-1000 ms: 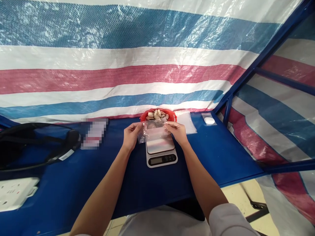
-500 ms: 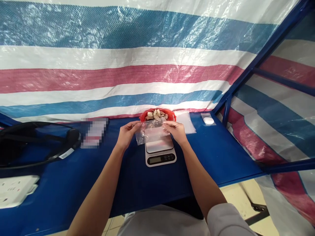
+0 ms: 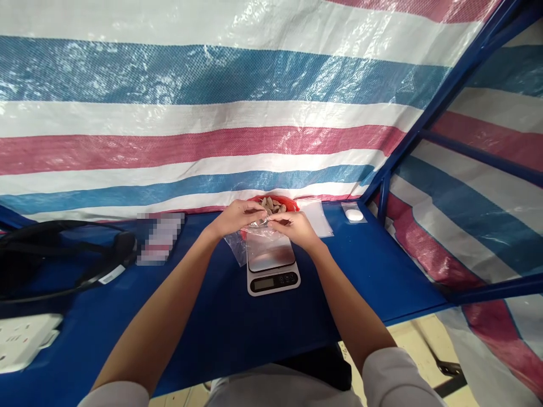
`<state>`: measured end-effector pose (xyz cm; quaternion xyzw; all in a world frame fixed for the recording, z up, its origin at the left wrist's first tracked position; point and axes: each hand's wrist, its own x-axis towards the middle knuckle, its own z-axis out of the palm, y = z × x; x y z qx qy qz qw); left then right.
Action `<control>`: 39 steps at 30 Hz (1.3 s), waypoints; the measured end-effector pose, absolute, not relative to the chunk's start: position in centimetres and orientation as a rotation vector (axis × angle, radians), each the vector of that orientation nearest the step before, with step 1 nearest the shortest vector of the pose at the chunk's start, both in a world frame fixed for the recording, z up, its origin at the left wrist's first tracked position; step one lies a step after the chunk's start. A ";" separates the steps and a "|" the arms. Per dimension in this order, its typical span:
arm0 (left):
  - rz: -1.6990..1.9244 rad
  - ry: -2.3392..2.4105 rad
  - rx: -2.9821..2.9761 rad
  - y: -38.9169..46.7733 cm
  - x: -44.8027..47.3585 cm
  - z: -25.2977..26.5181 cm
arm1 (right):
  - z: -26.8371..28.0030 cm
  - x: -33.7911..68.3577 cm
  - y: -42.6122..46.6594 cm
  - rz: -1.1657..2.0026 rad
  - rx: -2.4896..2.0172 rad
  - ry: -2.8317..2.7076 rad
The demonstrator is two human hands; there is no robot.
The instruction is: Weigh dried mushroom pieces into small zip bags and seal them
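Observation:
My left hand [image 3: 238,217] and my right hand [image 3: 294,227] meet above the far end of a kitchen scale, fingers pinched on the top edge of a clear plastic bag [image 3: 258,230]. The bag hangs loosely over the steel plate of the scale [image 3: 271,257], whose dark display faces me. Just behind my hands sits a red mesh bag [image 3: 292,204], open at the top, holding several pale brown, shell-like or slice-like pieces [image 3: 274,204]. Another piece of clear film [image 3: 236,246] lies at the scale's left side.
Flat clear bags [image 3: 316,217] lie right of the red bag, and a small bag with a white item [image 3: 353,215] farther right. On the left are a blurred-out packet [image 3: 160,238], a black headset [image 3: 114,249] and a white power strip [image 3: 29,342]. Striped sheeting [image 3: 212,141] rises behind the blue table [image 3: 373,277].
My hands have drawn together, the left moving right and the right slightly left, bunching the bag's edge that was stretched between them. The view has tilted up a little.

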<state>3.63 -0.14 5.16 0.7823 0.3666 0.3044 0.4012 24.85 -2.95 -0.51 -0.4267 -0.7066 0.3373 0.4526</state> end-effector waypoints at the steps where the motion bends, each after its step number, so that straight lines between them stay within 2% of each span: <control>1: 0.793 0.921 1.941 -0.1 3.6 4.9 | -0.5 25.0 -2.9 0.816 -1.049 -1.738; 7: 1.123 0.966 1.496 -0.6 3.8 1.7 | -2.2 25.7 -2.9 0.787 -1.064 -1.460; 13: 1.437 0.928 1.107 -1.6 5.9 -1.9 | -3.7 25.0 -2.8 1.149 -1.133 -1.139; 16: 1.499 0.947 1.102 -1.9 6.5 -3.2 | -4.0 24.5 -2.8 1.178 -1.119 -1.075; 23: 1.491 1.044 1.149 -2.4 6.4 -4.1 | -4.8 25.0 -2.4 1.124 -1.067 -1.008; 30: 1.505 1.035 1.164 -2.7 6.7 -3.9 | -4.3 25.3 -3.0 1.277 -1.076 -1.058; 39: 1.305 1.078 1.326 -3.1 6.3 -2.5 | -4.1 24.9 -3.3 1.211 -1.047 -1.170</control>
